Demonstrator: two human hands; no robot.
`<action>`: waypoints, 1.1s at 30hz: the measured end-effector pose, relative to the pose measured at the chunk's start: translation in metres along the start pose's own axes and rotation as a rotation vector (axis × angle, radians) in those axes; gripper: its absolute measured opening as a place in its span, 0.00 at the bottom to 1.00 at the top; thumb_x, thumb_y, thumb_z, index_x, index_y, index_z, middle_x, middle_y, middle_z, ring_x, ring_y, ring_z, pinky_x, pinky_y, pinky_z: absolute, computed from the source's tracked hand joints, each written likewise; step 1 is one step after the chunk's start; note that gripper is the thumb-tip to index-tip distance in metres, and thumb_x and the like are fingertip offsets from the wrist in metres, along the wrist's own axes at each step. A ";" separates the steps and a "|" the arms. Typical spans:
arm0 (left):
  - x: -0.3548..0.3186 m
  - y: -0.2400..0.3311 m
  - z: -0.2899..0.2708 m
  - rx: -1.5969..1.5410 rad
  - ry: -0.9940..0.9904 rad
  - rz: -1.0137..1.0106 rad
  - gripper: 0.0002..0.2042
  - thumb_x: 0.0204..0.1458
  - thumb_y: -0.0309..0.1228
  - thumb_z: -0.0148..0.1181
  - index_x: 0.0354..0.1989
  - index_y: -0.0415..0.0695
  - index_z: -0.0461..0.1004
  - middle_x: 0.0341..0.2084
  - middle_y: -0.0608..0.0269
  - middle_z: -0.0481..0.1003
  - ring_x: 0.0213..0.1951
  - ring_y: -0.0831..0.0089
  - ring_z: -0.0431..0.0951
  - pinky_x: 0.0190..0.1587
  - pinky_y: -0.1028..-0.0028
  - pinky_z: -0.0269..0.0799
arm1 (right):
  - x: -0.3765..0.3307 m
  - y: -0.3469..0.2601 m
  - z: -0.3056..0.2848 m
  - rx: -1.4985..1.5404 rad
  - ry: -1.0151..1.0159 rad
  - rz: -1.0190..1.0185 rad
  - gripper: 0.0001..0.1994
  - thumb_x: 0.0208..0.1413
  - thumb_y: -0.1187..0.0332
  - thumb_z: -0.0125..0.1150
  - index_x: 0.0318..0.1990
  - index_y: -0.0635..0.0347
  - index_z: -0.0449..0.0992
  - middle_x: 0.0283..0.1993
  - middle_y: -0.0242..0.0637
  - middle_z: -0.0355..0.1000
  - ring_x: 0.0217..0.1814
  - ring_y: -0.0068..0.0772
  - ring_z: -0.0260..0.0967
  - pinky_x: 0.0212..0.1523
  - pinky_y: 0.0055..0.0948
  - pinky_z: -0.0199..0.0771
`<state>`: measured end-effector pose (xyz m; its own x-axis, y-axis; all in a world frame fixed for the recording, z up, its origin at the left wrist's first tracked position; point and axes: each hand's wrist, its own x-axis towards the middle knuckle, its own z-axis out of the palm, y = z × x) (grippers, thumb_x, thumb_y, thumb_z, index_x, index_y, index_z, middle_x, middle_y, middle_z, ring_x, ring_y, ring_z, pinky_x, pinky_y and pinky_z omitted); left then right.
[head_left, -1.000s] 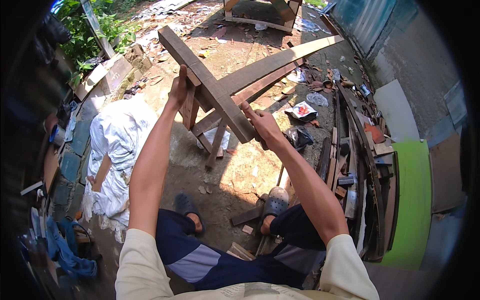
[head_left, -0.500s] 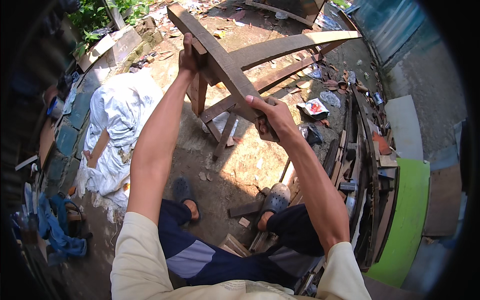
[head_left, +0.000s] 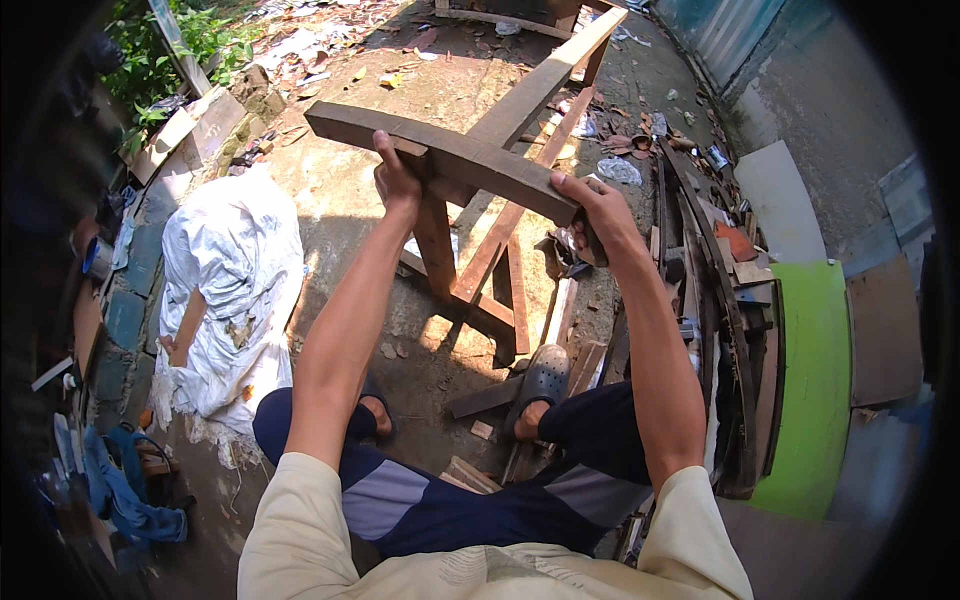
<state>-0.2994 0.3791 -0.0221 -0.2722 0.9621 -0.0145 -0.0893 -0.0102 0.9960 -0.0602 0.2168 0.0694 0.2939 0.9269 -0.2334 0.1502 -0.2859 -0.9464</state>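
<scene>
Both my hands hold up a dark wooden frame (head_left: pixel 450 145), built of a crosspiece, long rails running away to the upper right and short legs below. My left hand (head_left: pixel 398 183) is closed round a block under the crosspiece, left of its middle, with the thumb up along the side. At the crosspiece's right end, my right hand (head_left: pixel 605 217) is wrapped round the wood, thumb on top and fingers mostly hidden beneath. Below, the braced legs (head_left: pixel 490 305) hang close to or touch the ground; I cannot tell which.
Left of me lies a crumpled white sheet (head_left: pixel 230 240) with a wood piece on it. Wood scraps (head_left: pixel 485 397) lie between my feet. Several long boards (head_left: pixel 715 290) and a green panel (head_left: pixel 805 380) line the right side, beside a wall (head_left: pixel 830 130). Leaves and litter cover the ground ahead.
The wooden frame has turned counterclockwise: its far end swung left, and the crosspiece lies nearer level. Its lower legs moved right and toward me. Both hands kept their hold.
</scene>
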 end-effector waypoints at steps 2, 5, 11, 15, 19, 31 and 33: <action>0.000 -0.025 0.005 0.013 0.030 0.056 0.54 0.56 0.77 0.29 0.48 0.29 0.80 0.43 0.45 0.81 0.48 0.61 0.78 0.55 0.63 0.68 | -0.006 0.028 -0.008 0.054 -0.064 0.004 0.23 0.55 0.47 0.70 0.34 0.60 0.73 0.17 0.26 0.63 0.12 0.17 0.60 0.13 0.20 0.59; -0.019 -0.033 0.012 -0.026 -0.011 0.053 0.53 0.56 0.76 0.30 0.44 0.29 0.81 0.39 0.47 0.82 0.45 0.60 0.78 0.52 0.61 0.68 | -0.018 0.047 -0.018 0.134 -0.030 0.033 0.24 0.53 0.45 0.72 0.30 0.57 0.71 0.16 0.26 0.63 0.10 0.17 0.58 0.11 0.21 0.58; -0.031 -0.031 0.010 -0.011 -0.043 0.073 0.53 0.56 0.77 0.29 0.47 0.29 0.80 0.42 0.49 0.81 0.46 0.62 0.77 0.55 0.63 0.68 | -0.027 0.062 -0.021 0.077 0.024 0.057 0.30 0.53 0.37 0.68 0.31 0.58 0.71 0.17 0.25 0.62 0.13 0.18 0.61 0.12 0.21 0.59; -0.026 -0.033 0.000 0.030 -0.115 0.096 0.55 0.56 0.77 0.27 0.53 0.30 0.77 0.48 0.49 0.80 0.51 0.61 0.76 0.58 0.64 0.66 | -0.038 0.067 -0.011 0.135 0.115 0.016 0.35 0.53 0.32 0.64 0.37 0.63 0.74 0.21 0.29 0.67 0.13 0.18 0.62 0.12 0.21 0.61; -0.041 -0.016 -0.001 0.109 -0.229 0.045 0.55 0.57 0.76 0.25 0.65 0.31 0.68 0.61 0.47 0.72 0.62 0.60 0.69 0.66 0.66 0.59 | -0.043 0.067 -0.017 0.190 0.089 0.045 0.29 0.56 0.39 0.66 0.39 0.62 0.73 0.23 0.30 0.68 0.14 0.15 0.63 0.13 0.19 0.63; -0.043 -0.017 0.001 -0.103 -0.168 0.055 0.51 0.58 0.74 0.35 0.70 0.32 0.59 0.68 0.50 0.63 0.67 0.61 0.63 0.70 0.67 0.53 | -0.046 0.076 -0.011 0.190 0.125 -0.108 0.34 0.56 0.38 0.66 0.44 0.69 0.74 0.24 0.36 0.73 0.17 0.18 0.64 0.15 0.21 0.64; -0.039 -0.021 -0.002 -0.096 -0.217 0.074 0.49 0.58 0.73 0.34 0.72 0.38 0.54 0.69 0.53 0.59 0.70 0.60 0.58 0.71 0.63 0.50 | -0.047 0.082 -0.013 0.193 0.122 -0.068 0.36 0.56 0.35 0.64 0.45 0.68 0.74 0.24 0.36 0.74 0.17 0.17 0.64 0.15 0.21 0.63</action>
<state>-0.2891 0.3412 -0.0428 -0.0697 0.9937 0.0875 -0.1705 -0.0983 0.9804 -0.0489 0.1467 0.0059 0.4030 0.9029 -0.1498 -0.0065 -0.1608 -0.9870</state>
